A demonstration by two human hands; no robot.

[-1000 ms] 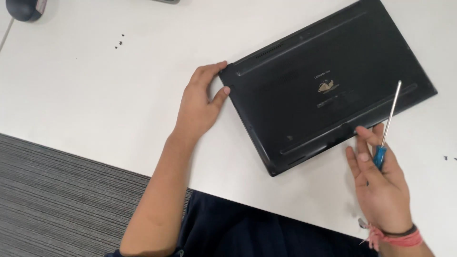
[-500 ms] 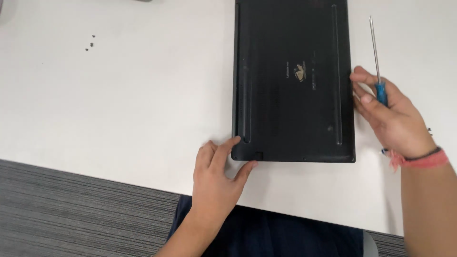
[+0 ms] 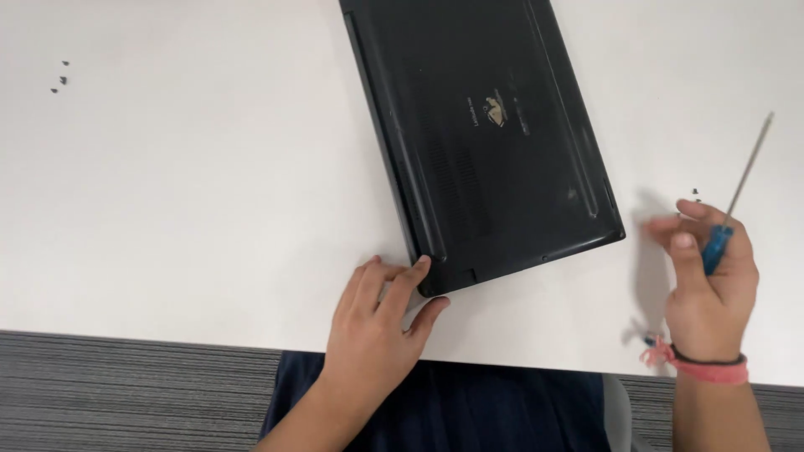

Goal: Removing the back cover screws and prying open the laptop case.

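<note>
Laptop, black and slim, lying underside-up (image 3: 481,134) on the white surface (image 3: 193,184), is sitting at a new angle now: half a second ago its long edges were running straight away from the person, and now its far end is leaning off to the left, with the near corner pivoting under the left hand (image 3: 377,322). That hand is lying open, fingers spread, fingertips pressing on the near left corner of the case, so it looks as though the machine is being turned round to bring another edge within reach. The right hand (image 3: 710,280) is pulling clear of the laptop's right edge, which it was touching before, and is hovering off to the side, curled round the blue handle of a thin metal-shafted screwdriver (image 3: 730,209). Tiny dark screws (image 3: 60,77) are resting far off at the upper left, well apart, and another small dark screw (image 3: 695,192) is lying just beyond the right fingertips. Nothing is blocking the laptop itself.
</note>
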